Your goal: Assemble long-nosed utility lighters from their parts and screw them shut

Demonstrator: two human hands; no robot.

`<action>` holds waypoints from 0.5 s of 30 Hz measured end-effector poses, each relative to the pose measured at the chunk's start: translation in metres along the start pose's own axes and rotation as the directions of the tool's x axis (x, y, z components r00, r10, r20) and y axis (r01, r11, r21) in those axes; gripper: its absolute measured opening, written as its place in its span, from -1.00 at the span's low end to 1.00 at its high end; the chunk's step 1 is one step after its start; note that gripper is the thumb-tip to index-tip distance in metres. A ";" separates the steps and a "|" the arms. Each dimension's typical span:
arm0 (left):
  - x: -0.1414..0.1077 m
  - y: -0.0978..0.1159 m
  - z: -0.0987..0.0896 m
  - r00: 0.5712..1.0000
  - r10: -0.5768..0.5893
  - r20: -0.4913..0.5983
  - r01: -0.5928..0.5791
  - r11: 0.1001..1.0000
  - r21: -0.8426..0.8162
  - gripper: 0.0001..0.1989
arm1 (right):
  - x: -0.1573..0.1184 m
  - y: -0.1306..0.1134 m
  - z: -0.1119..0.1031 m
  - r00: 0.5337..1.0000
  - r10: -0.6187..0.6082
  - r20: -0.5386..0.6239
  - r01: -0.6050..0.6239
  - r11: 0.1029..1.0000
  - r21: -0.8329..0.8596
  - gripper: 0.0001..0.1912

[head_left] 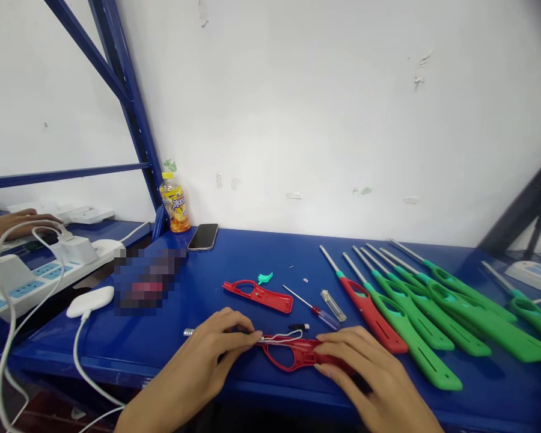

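Observation:
Near the table's front edge lies an opened red lighter handle half [293,359], its inside facing up and a thin white wire [288,335] looped along it. My left hand [223,343] pinches the handle's neck end and the wire; a metal tube end [188,332] sticks out beyond it. My right hand [365,367] is wrapped over the handle's other end. A small black part [299,327] rests just behind the handle. Farther back are the other red handle half [264,296], a turquoise trigger piece [265,278], a screwdriver [315,309] and a clear fuel tank [333,305].
One red lighter [374,316] and several green lighters [415,337] lie to the right. A phone [203,237] and a drink bottle [175,204] stand at the back left. Power strips [45,273], a white charger [90,300] with cables and another person's hand [18,225] are at left.

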State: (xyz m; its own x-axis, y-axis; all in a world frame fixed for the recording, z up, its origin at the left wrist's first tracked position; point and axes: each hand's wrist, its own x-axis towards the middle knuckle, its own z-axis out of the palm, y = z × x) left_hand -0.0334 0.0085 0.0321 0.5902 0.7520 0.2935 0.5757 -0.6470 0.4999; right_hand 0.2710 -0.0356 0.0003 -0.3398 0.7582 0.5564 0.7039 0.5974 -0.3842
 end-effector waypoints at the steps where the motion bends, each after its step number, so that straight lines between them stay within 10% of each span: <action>1: 0.000 -0.001 0.000 1.000 -0.004 0.004 0.004 1.000 0.004 -0.69 | -0.001 0.000 0.000 1.000 0.007 0.003 -0.007 1.000 0.003 -0.82; 15: 0.003 -0.003 0.001 1.000 -0.021 -0.015 0.021 1.000 0.007 -0.70 | -0.002 0.000 0.004 0.997 0.046 0.059 -0.046 0.999 -0.004 -0.83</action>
State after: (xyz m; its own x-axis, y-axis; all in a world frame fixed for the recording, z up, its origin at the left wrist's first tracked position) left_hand -0.0332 0.0125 0.0309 0.5696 0.7670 0.2956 0.5920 -0.6322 0.4998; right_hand 0.2696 -0.0360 -0.0034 -0.3431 0.7989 0.4939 0.7211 0.5610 -0.4066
